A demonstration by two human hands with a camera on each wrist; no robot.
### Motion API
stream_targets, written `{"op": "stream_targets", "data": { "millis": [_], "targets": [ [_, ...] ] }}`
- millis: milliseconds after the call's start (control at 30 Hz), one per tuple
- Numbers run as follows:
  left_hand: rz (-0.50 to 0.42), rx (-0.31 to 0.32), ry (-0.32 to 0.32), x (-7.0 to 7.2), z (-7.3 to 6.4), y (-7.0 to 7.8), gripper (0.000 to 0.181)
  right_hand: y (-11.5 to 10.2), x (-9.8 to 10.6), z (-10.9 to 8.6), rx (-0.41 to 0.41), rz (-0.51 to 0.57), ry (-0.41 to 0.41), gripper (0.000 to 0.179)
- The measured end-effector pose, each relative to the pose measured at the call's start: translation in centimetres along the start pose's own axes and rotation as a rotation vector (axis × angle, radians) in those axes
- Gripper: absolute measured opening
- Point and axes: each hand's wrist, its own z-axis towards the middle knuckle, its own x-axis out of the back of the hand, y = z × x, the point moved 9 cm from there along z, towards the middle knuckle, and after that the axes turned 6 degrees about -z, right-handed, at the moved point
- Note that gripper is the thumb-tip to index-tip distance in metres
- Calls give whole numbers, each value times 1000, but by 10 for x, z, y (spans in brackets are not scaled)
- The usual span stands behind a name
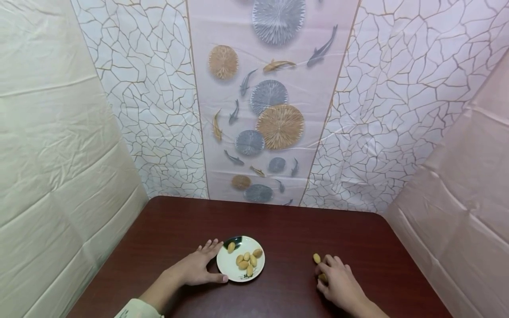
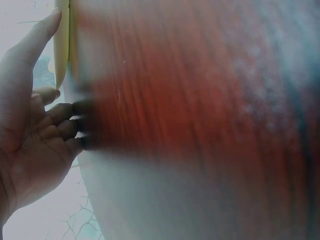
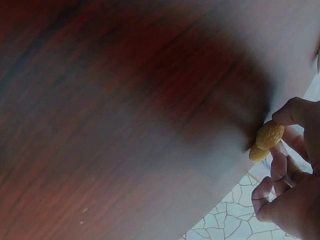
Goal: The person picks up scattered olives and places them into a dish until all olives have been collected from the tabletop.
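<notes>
A white plate with a dark green patch at its rim stands on the table. My left hand lies at its left side, fingers fairly straight, with thumb and fingertips at the rim. In the left wrist view the thumb and a finger of the left hand meet the plate's edge. Several small yellow oval fruits lie on the plate. To the right, my right hand pinches a wrinkled yellow oval fruit between thumb and finger, low over the table. Another yellow oval fruit lies just past the fingertips.
The dark red-brown wooden table has its far edge against a patterned cloth backdrop. Pale cloth walls flank both sides. Table surface lies between the plate and my right hand.
</notes>
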Motion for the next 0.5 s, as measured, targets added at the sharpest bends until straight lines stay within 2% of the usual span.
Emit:
{"op": "stream_targets", "data": {
  "millis": [200,500],
  "targets": [
    [-4,5,-9,-1,-1,-1,117,-6,4,-1,28,-1,25,22],
    [7,8,-7,-1,1,-3,117,-28,15,2,164,-30,206,26]
  ]
}}
